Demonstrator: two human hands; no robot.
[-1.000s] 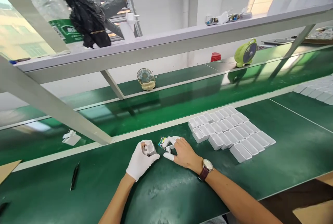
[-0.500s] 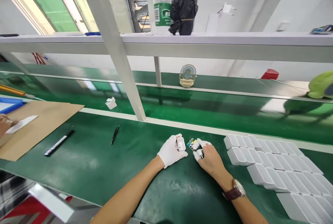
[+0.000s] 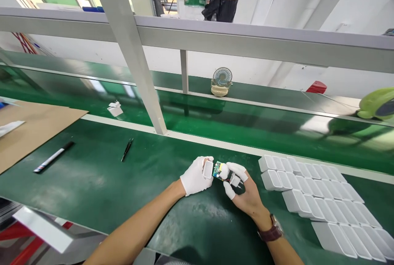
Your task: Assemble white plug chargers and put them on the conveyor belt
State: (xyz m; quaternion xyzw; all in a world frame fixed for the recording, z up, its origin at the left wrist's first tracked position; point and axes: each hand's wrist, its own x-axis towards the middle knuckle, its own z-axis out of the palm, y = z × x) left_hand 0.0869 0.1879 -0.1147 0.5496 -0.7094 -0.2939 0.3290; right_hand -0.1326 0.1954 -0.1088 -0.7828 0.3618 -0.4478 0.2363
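My left hand point(image 3: 193, 177), in a white glove, is closed around a small white plastic housing point(image 3: 207, 169). My right hand point(image 3: 246, 193), with white finger cots on its fingertips and a watch on the wrist, pinches a small green circuit board point(image 3: 219, 169) with a white plug part point(image 3: 235, 180) attached. The board's end meets the open side of the housing. Both hands hover just above the green bench mat point(image 3: 123, 191).
Rows of white housings point(image 3: 317, 199) lie on the mat at the right. Black tweezers point(image 3: 127, 149) and a marker pen point(image 3: 53, 157) lie to the left, beside a cardboard sheet point(image 3: 27, 131). A conveyor belt point(image 3: 246, 123), two small fans point(image 3: 221, 81) and a slanted frame post point(image 3: 135, 63) stand behind.
The camera swung left and then tilted down a little. My hands came together, bringing the circuit board up against the housing.
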